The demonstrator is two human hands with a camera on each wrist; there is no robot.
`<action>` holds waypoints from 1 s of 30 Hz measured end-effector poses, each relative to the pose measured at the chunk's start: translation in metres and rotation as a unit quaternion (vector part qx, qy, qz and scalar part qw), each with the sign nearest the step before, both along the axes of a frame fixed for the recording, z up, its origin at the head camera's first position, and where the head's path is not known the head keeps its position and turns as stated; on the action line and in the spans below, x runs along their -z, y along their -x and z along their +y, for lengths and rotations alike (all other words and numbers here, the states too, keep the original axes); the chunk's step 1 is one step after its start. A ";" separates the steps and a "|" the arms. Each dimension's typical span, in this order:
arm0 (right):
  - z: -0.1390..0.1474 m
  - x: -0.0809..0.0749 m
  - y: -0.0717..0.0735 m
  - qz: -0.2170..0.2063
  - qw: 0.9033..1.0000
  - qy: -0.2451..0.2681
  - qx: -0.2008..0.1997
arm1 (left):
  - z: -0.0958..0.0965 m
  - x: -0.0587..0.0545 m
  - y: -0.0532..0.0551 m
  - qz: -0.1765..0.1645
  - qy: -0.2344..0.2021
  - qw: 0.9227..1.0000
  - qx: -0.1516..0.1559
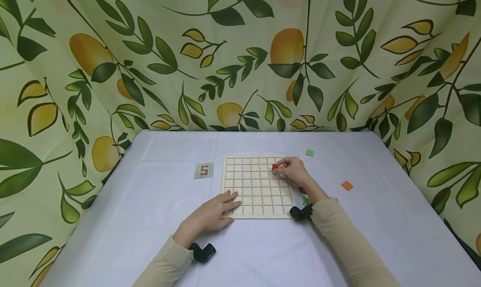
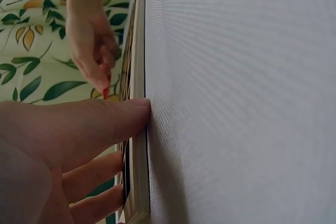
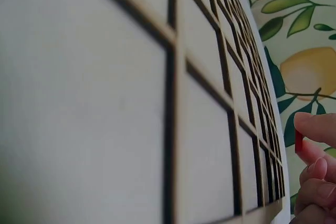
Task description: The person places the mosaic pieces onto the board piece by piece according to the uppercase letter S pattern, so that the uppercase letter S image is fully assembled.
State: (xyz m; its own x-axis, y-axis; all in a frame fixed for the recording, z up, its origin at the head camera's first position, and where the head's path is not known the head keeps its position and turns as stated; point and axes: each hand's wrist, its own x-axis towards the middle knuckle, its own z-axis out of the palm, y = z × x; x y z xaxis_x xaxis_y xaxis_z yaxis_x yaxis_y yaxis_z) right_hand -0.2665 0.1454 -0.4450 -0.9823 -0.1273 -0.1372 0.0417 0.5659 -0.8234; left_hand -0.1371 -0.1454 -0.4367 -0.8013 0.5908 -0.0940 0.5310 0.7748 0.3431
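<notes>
Pinching a thin, flat red tile (image 1: 275, 167) between thumb and fingers, the person's right hand (image 1: 294, 170) hovers over the upper right part of a pale wooden square board ruled into a grid (image 1: 256, 182). The right wrist view shows the tile seen edge-on, clear of the surface. The left hand (image 1: 214, 214), its fingers extended and apart, rests on the board's lower left corner with the thumb against the near edge, grasping nothing and apparently steadying it. The two hands are well apart.

As for progress, the work looks to be at its very beginning: no piece sits in any cell that can be seen, though the fingers cover a few. The red tile, not yet set down, would seem to be among the first. Left to handle are the loose pieces right of the board on the white-clothed counter (image 1: 112, 237): a bright green square tile (image 1: 310, 152) near the far end, an orange square tile (image 1: 347, 185) farther right, and a second red piece (image 1: 302, 190), a second green piece (image 1: 306, 201) and an orange-red sliver (image 1: 335, 199) partly hidden by the right arm. A small gridded card with a coloured S-like figure (image 1: 203, 170), lying left of the board, is probably the pattern.
</notes>
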 end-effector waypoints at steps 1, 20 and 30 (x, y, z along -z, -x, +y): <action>-0.002 0.000 0.001 -0.006 1.000 -0.003 0.000 | 0.000 0.000 0.000 0.001 0.000 1.000 0.000; -0.027 0.000 0.014 -0.007 1.000 -0.015 -0.004 | -0.001 0.000 -0.001 -0.005 -0.008 1.000 -0.005; -0.037 -0.003 0.013 -0.004 0.999 -0.031 -0.016 | 0.000 -0.001 -0.001 0.001 -0.008 1.000 -0.001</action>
